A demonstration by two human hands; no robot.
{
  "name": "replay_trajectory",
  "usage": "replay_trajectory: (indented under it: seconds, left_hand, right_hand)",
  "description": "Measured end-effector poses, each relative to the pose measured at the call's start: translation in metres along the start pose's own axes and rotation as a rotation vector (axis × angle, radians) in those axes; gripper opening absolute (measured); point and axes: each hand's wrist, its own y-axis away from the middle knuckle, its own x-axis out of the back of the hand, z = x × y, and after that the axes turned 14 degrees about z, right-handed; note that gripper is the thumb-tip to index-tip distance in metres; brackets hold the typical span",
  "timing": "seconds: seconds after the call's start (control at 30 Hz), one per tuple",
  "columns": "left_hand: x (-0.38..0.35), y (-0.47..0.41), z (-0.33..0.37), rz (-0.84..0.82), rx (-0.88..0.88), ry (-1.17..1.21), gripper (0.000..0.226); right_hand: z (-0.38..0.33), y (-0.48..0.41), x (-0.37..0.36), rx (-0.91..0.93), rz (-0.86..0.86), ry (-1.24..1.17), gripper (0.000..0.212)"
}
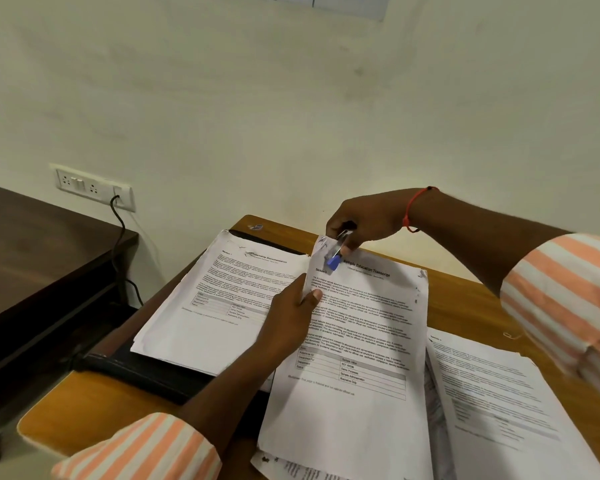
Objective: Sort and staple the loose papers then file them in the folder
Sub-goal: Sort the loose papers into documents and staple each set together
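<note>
A set of printed pages headed "Sample Education Transcript" [368, 327] lies in the middle of the wooden desk [94, 393]. My left hand [288, 320] pinches its left edge and lifts it a little. My right hand [364, 220] grips a small blue and silver stapler [336, 252] over the set's top left corner. To the left, another paper stack headed "Internship Documentation" [215, 299] rests on an open black folder [139, 370].
More loose printed pages [499, 403] lie at the right of the desk, and others [298, 469] poke out at the front edge. A dark table [32, 244] stands at the left. A wall socket [94, 187] with a black cable is behind it.
</note>
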Motion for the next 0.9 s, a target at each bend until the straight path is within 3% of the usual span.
replay_trajectory:
  seconds: [0.53, 0.67, 0.8, 0.9]
  left_hand:
    - [-0.002, -0.002, -0.002, -0.005, 0.042, -0.002, 0.046]
    - [0.001, -0.004, -0.004, 0.022, 0.075, 0.038, 0.033]
    - [0.001, -0.004, -0.007, 0.019, 0.102, 0.101, 0.03]
    - [0.002, -0.004, -0.005, 0.014, 0.097, 0.112, 0.03]
  right_hand:
    - [0.012, -0.001, -0.019, 0.034, 0.129, 0.033, 0.003]
    - [0.021, 0.003, -0.014, 0.012, 0.164, -0.094, 0.025]
    - [0.047, 0.013, -0.013, -0.086, 0.363, -0.144, 0.02]
    - [0.064, 0.015, -0.028, -0.245, 0.373, -0.231, 0.021]
